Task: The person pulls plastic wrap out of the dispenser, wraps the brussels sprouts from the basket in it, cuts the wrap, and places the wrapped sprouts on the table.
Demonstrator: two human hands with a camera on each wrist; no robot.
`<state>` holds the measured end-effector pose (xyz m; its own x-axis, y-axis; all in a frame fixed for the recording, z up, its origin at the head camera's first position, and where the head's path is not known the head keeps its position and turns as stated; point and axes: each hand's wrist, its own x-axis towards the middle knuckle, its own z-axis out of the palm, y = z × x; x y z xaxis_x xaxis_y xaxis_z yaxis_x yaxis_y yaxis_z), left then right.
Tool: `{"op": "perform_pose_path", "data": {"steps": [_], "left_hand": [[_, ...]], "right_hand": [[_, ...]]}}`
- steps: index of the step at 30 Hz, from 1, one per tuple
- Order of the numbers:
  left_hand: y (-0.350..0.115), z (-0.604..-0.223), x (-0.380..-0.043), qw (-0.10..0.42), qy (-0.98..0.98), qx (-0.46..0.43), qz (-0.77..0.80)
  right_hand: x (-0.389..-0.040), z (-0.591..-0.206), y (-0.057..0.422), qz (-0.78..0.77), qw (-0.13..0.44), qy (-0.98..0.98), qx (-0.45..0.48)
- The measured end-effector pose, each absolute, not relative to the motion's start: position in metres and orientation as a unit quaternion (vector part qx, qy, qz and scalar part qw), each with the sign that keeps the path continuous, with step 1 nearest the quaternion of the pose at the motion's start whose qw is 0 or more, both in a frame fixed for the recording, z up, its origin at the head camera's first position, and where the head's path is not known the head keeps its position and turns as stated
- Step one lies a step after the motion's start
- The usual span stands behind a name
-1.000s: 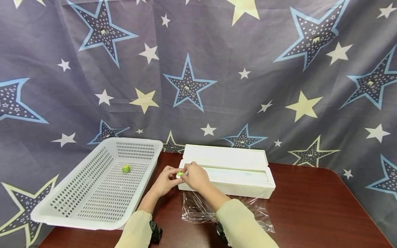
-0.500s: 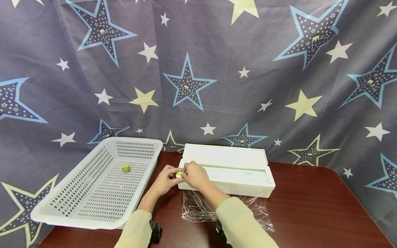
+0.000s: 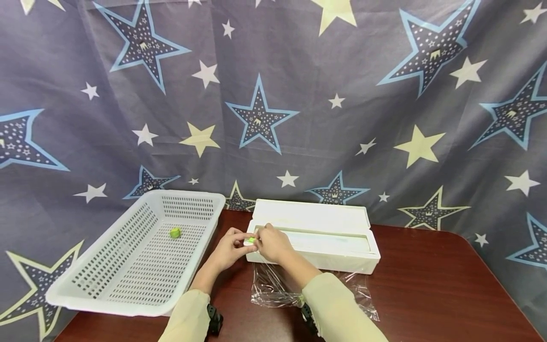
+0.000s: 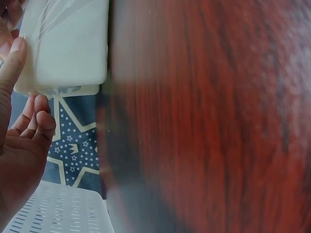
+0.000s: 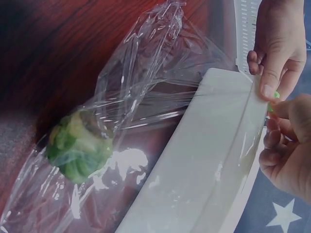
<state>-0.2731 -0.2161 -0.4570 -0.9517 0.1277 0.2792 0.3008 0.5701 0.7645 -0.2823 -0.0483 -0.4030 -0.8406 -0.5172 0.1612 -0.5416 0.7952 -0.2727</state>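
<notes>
A long white box of cling film lies across the table with its lid raised behind it. At the box's left end sits a small bright green tab. My left hand holds that end, its thumb and index finger on either side of the tab. From the right, my right hand pinches the tab with curled fingers, which partly hide it. Clear film runs from the box onto the table. Under the film lies a round, leafy green vegetable, mostly hidden by my right forearm in the head view.
Left of the box stands a large white perforated basket with a small green vegetable on its floor. The dark red table extends to the right. A grey curtain with stars hangs close behind the box.
The right hand and forearm have shifted slightly to the right, and the green tab sits a little further right. The left hand stays at the box's end.
</notes>
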Motion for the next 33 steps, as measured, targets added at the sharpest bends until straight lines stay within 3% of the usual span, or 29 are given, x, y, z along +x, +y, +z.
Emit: {"op": "perform_pose_path", "data": {"steps": [33], "left_hand": [[-0.216,-0.456,-0.271,0.123,-0.896,-0.132,-0.405]], "right_hand": [[-0.284,-0.403,-0.035,0.106,0.054,-0.944,0.309]]}}
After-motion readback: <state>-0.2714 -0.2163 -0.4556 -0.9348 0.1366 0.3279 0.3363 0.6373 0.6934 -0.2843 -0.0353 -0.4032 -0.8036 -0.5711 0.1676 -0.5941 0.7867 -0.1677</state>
